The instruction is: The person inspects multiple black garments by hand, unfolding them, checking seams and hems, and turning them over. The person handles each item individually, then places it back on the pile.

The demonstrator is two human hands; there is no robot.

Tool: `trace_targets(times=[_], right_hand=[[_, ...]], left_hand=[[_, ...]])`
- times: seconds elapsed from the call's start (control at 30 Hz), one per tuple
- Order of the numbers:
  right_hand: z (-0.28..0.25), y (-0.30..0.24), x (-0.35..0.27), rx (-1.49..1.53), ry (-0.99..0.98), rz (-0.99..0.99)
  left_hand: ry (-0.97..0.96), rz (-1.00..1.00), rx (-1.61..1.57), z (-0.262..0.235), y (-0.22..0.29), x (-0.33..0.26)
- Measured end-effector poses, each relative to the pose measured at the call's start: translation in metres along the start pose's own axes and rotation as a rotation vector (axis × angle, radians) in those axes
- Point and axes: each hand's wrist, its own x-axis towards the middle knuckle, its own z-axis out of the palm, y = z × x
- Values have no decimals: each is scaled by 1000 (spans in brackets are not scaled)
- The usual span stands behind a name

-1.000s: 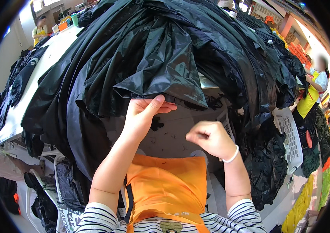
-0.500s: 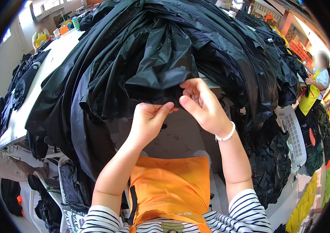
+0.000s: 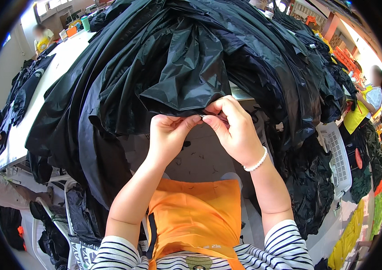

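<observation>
A large pile of glossy black garments (image 3: pixel 263 49) spreads over the table in front of me. The open lower edge of one black garment (image 3: pixel 186 92) hangs toward me. My left hand (image 3: pixel 170 130) is closed, pinching that edge between thumb and fingers. Right beside it, my right hand (image 3: pixel 231 128), with a white bead bracelet (image 3: pixel 259 160) at the wrist, is closed on the same edge. The two thumb tips nearly meet. A tiny light glint shows between them, too small to name.
More dark garments lie along the white table (image 3: pixel 60 67) at left, where a person (image 3: pixel 43 39) stands. White plastic basket (image 3: pixel 336 159) and hanging black garments (image 3: pixel 303 189) are at right. Another person (image 3: pixel 373 95) handles yellow cloth (image 3: pixel 356 118). An orange apron (image 3: pixel 195 211) covers my lap.
My right hand has come down and left to the edge, and its spread fingers have closed on it. The garment's raised opening has flattened. My left hand keeps its pinch.
</observation>
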Motion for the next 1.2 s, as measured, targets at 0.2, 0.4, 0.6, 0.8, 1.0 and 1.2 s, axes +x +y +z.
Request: trace_targets(times=[0.2,0.4,0.6,0.8,1.0,1.2], right_hand=[[5,3,4,-35,4,-53],[6,2,6,-60,3,-110],[2,5,7,8,-14,-86],[4,6,10,11,18,-137],[6,10,11,-11,49,-195],[4,8,8,124,73,-162]], left_hand=[[-19,24,44,-5,-1,1],[-44,45,9,-3,0,2],[-80,61,-33,-5,-1,4],[-99,42,-100,-5,0,6],[-105,37,-128,-5,0,8],[-89,2,-188,-4,1,7]])
